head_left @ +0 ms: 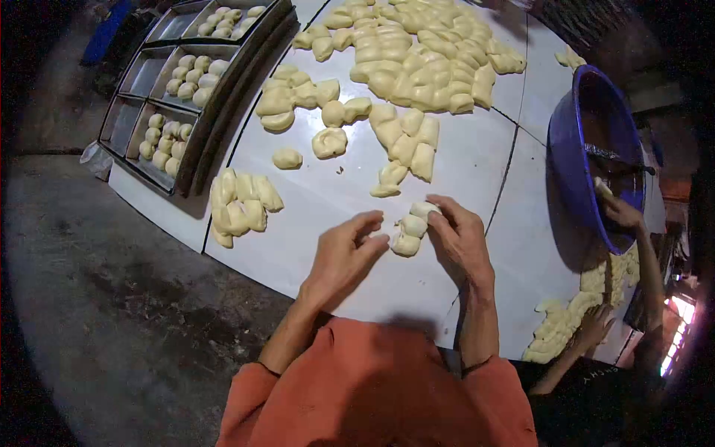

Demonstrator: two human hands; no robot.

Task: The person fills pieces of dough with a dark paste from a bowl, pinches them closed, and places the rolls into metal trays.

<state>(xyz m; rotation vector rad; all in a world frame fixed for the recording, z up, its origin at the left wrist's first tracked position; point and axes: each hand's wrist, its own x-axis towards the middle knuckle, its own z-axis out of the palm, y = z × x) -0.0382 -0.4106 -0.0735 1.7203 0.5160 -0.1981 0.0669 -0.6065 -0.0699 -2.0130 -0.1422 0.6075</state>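
Two hands at apparently three dough pieces

The largest dough mass runs off the frame's top edge, as do the tray's upper compartments. At right, the blue basin's interior is too dim to read. The lettering on the dark clothing at lower right is too small to tell.

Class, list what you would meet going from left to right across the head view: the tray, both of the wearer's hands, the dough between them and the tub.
Divided metal tray, left hand, short row of dough pieces, right hand, blue tub.
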